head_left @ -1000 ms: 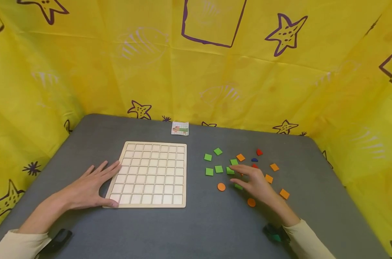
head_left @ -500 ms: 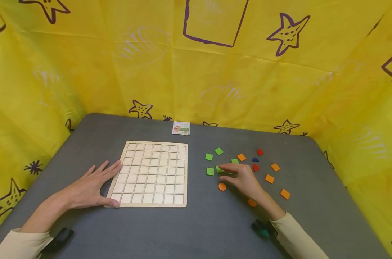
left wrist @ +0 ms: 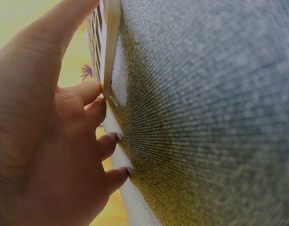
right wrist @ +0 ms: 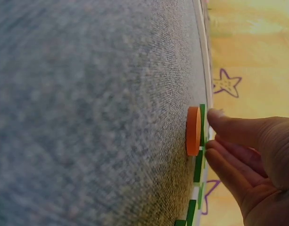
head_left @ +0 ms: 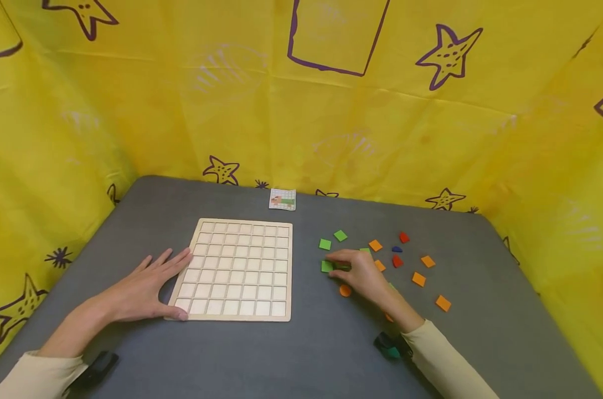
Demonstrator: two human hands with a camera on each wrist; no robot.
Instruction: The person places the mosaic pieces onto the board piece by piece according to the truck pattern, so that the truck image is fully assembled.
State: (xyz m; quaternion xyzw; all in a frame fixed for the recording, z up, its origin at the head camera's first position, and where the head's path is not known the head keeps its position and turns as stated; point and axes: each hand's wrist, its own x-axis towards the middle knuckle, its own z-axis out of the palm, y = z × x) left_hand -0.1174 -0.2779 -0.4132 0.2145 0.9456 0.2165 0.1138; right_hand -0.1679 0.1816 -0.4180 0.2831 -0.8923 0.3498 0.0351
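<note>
Spread along the left edge of a wooden grid board [head_left: 232,277], my left hand [head_left: 137,293] touches its frame with the thumb at the near corner and fingertips farther up. In the left wrist view, the board [left wrist: 111,42] is edge-on, and some fingertips rest on the table. My right hand [head_left: 365,277] reaches low over the loose tiles, thumb and index finger apart beside a green square tile [head_left: 326,266]. An orange disc [head_left: 345,290] lies just below these fingers. In the right wrist view, the disc [right wrist: 192,132] partly covers green tiles; contact with the fingertips is unclear.
Green squares [head_left: 325,244], orange squares [head_left: 443,303], red pieces [head_left: 397,261] and a blue piece [head_left: 397,249] lie around the right hand. A small printed card [head_left: 283,199] lies behind the board. Yellow patterned cloth [head_left: 301,122] walls the grey table [head_left: 301,354].
My right hand has moved left across the green tiles to the leftmost near one, its thumb and index finger closer together. My left hand stays at the board's edge.
</note>
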